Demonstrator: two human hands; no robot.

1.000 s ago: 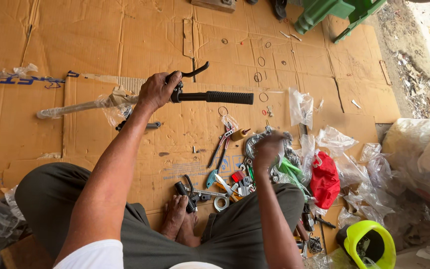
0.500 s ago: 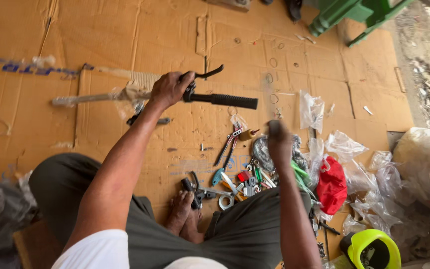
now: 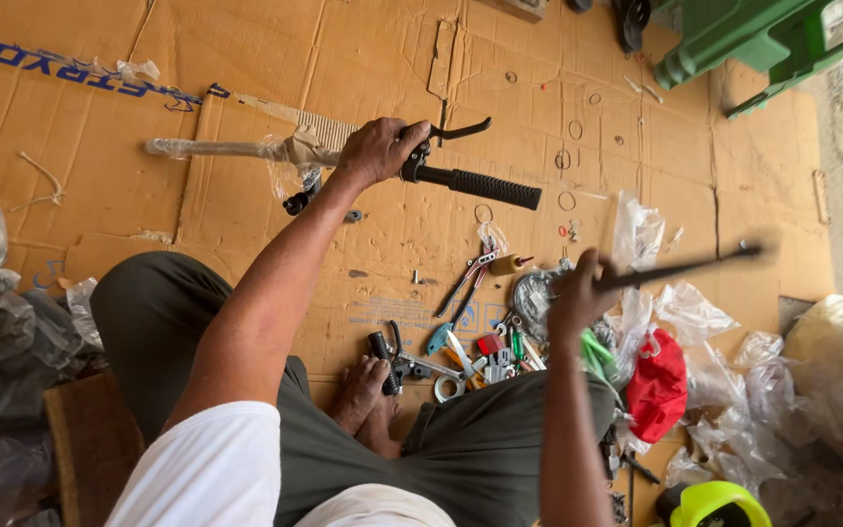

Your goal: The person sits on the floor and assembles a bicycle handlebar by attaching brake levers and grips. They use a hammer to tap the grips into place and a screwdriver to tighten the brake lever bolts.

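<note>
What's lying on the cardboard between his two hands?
In the head view, pliers lie on the cardboard between left hand and right hand.

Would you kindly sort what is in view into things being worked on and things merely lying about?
In hand:
- left hand grips the handlebar by its brake lever
- right hand holds a thin dark rod

Lying about:
- pliers
- red bag
- green plastic chair
- yellow helmet

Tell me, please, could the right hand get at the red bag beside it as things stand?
Probably not at once: the right hand is closed around a thin dark rod, though the red bag lies uncovered just below.
</note>
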